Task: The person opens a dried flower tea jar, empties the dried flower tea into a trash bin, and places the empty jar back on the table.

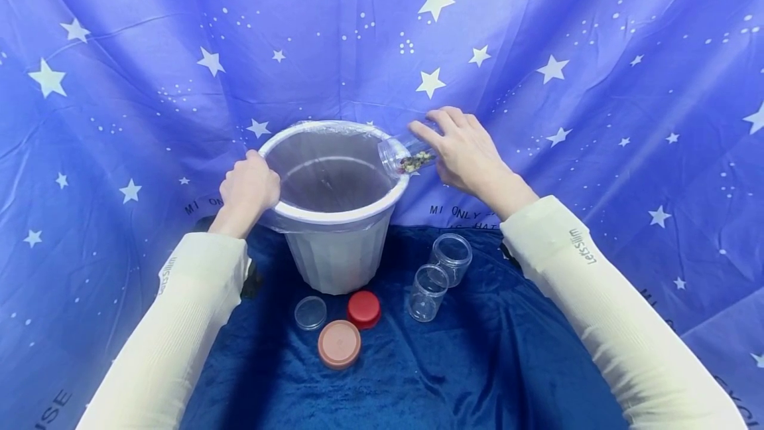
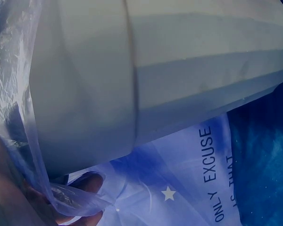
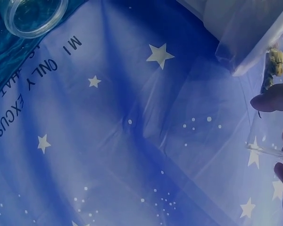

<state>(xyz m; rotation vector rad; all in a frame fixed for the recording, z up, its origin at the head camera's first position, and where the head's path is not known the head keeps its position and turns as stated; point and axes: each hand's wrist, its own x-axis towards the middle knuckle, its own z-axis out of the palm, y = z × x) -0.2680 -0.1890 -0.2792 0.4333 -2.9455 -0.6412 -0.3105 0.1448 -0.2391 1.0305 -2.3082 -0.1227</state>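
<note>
A white ribbed bin point(image 1: 337, 251) lined with a clear plastic bag stands on dark blue cloth. My left hand point(image 1: 249, 186) grips its left rim over the bag; the left wrist view shows the bin wall point(image 2: 179, 70) and a fingertip point(image 2: 87, 183) under the bag edge. My right hand point(image 1: 465, 151) holds a clear jar point(image 1: 406, 154) tipped on its side, its mouth over the bin's right rim, with brownish-green bits inside. In the right wrist view the jar point(image 3: 269, 117) and fingertips point(image 3: 273, 100) sit at the right edge.
Two empty clear jars point(image 1: 451, 257) point(image 1: 427, 292) stand right of the bin. In front of it lie a clear lid point(image 1: 310, 313), a red lid point(image 1: 363, 308) and a salmon lid point(image 1: 339, 344). A star-printed blue sheet point(image 1: 597, 85) rises behind and on both sides.
</note>
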